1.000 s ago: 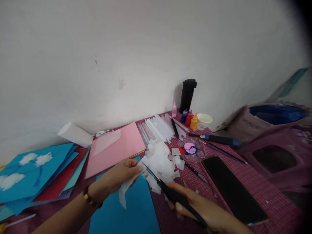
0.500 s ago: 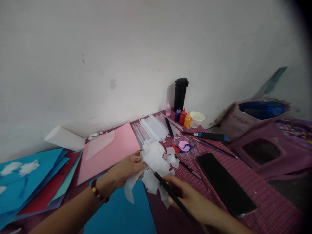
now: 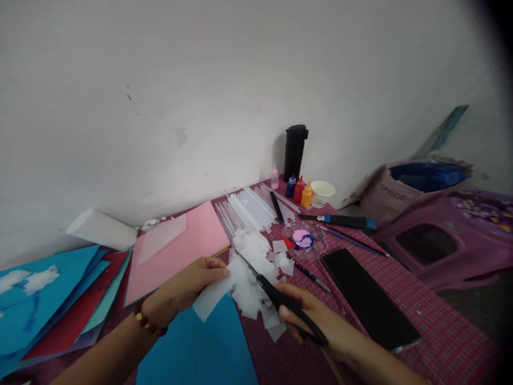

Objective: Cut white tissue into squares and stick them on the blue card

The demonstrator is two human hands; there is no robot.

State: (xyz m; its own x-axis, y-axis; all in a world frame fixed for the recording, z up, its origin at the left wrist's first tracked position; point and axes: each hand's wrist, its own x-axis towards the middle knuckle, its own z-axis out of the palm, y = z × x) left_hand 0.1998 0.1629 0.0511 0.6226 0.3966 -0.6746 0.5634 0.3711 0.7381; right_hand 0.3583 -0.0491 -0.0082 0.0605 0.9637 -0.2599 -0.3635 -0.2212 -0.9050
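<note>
Red-checked tabletop (image 3: 435, 321) against a pale wall (image 3: 208, 75), left fingers (image 3: 216, 274) tight on white paper (image 3: 210, 300), right fingers (image 3: 298, 294) around black scissors (image 3: 273, 293)

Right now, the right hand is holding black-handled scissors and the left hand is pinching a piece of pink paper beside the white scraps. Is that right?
Not quite: the head view shows that the piece of paper in the left hand is white, not pink. The right hand does hold black-handled scissors, and the scraps are white.
</note>
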